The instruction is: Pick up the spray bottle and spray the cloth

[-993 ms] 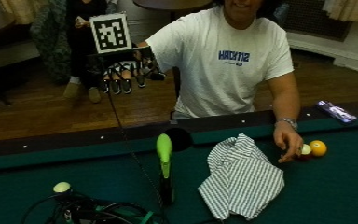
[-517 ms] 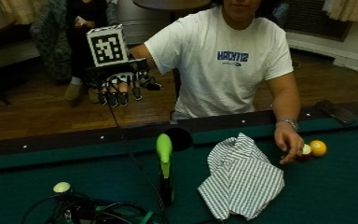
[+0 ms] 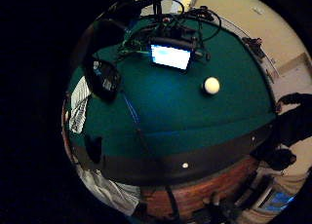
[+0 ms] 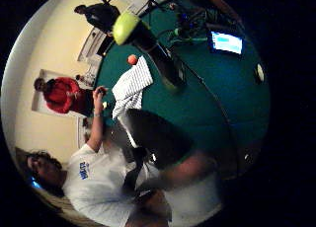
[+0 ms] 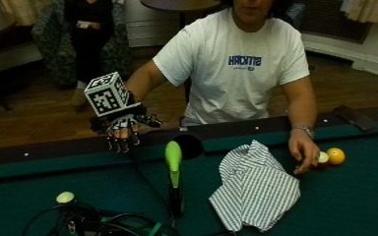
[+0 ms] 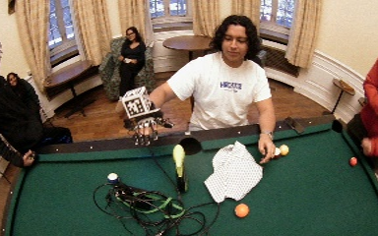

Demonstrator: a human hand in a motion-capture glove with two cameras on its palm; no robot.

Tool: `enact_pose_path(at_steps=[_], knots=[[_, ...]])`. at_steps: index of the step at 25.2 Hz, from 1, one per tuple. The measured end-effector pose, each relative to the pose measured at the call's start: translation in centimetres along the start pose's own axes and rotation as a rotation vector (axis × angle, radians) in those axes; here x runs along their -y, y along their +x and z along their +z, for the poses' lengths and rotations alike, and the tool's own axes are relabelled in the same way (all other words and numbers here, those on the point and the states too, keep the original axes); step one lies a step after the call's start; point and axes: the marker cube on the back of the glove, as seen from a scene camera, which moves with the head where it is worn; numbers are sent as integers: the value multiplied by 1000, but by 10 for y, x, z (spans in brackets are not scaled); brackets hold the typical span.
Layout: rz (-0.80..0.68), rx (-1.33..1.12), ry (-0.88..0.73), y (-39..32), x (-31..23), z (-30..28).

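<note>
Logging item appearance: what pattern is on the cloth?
The cloth has thin dark-and-white stripes, clearest in the outside view.

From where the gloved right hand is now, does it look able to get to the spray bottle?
Probably yes. The gloved right hand hangs open over the table's rail, and the spray bottle stands upright just beyond it with nothing between. The cloth lies off to the side.

The black-gloved right hand hangs above the near rail of the green felt-topped bench, touching nothing. On the felt, the tall green-topped spray bottle stands upright. Just beside it, towards the person's left, lies the crumpled striped cloth. Beyond the cloth, the bare left hand rests beside two small balls.
</note>
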Motion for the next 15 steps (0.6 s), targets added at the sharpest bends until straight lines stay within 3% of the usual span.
enact_pose_path(at_steps=[8,15], knots=[[39,145,-23,11,-6,44],[36,427,15,-8,13,66]])
